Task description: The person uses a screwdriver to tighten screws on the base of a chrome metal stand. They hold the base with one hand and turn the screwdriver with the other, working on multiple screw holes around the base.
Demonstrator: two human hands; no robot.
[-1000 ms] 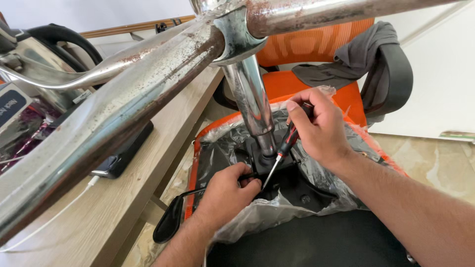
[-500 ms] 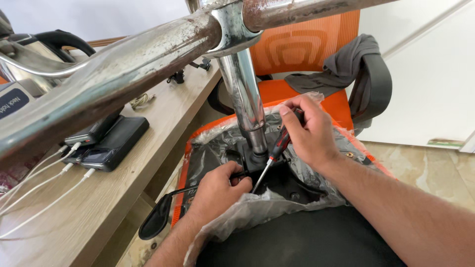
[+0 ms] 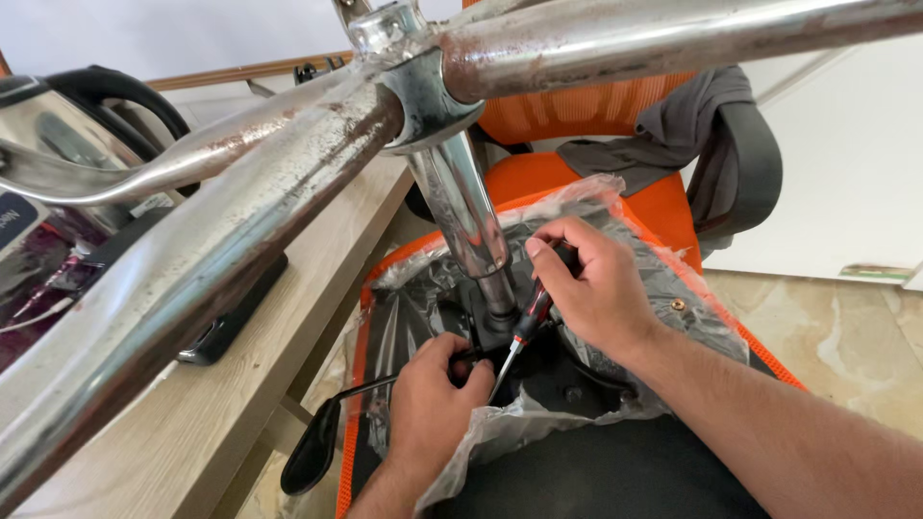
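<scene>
**Screwdriver tip down at the chair mechanism**

An office chair lies upside down; its rusty chrome base arms (image 3: 240, 221) spread across the top of the view and the chrome column (image 3: 466, 216) runs down into the black mechanism (image 3: 495, 327) on the seat underside.

R hand (image 3: 601, 288): fingers closed round the screwdriver (image 3: 519, 336), red-and-black handle, shaft angled down-left. Tip sits just beside the L hand's knuckles, near the foot of the column. Can't see the screw itself, it's hidden by the hands.

L hand (image 3: 433, 399): fingers curled shut on sth at the mechanism, right by the black lever (image 3: 332, 432) that sticks out to the lower left w/ a paddle end. Whether it grips the lever rod or another part, can't tell.

Clear plastic wrap (image 3: 500, 428) is bunched round the seat underside, pushed back from the mechanism. A 2nd orange chair (image 3: 663, 207) w/ grey cloth over its arm stands behind. Wooden worktop (image 3: 192, 413) on the left carries a dark flat device.

Vs 1 s ago: both hands are in much the same spots, the L one edged a bit closer to the driver tip, the driver at abt the same angle. The view has shifted, more worktop shows now. Judgement: the work on the fastener goes on, no sign yet that it's loose or out.
</scene>
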